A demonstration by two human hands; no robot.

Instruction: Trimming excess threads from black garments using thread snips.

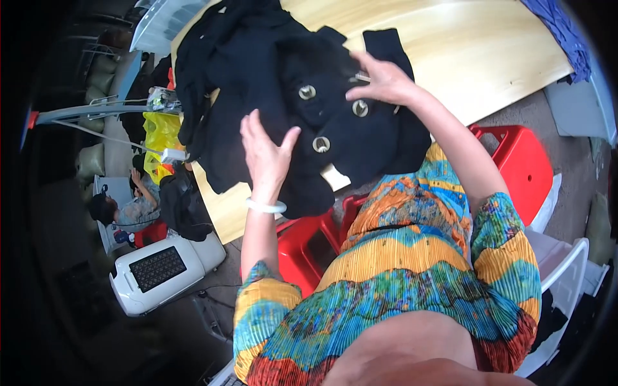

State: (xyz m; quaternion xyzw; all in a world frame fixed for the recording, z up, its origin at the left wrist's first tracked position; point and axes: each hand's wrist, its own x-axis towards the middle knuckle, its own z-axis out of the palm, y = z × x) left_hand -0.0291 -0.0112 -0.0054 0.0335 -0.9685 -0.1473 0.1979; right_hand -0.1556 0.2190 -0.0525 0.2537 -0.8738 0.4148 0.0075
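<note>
We are hovering our left hand (264, 154) and right hand (385, 80), digits apart, over the black garment (248, 83), partly covering it; pale discs (321, 144) are lying between our hands; lower left of them, a white casing (203, 254) is standing; to their right, a red stool (531, 161).

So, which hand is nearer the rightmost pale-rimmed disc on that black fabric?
Right. In the picture, the right hand is just up and right of the disc; the left hand is farther, lower and to its left.
</note>
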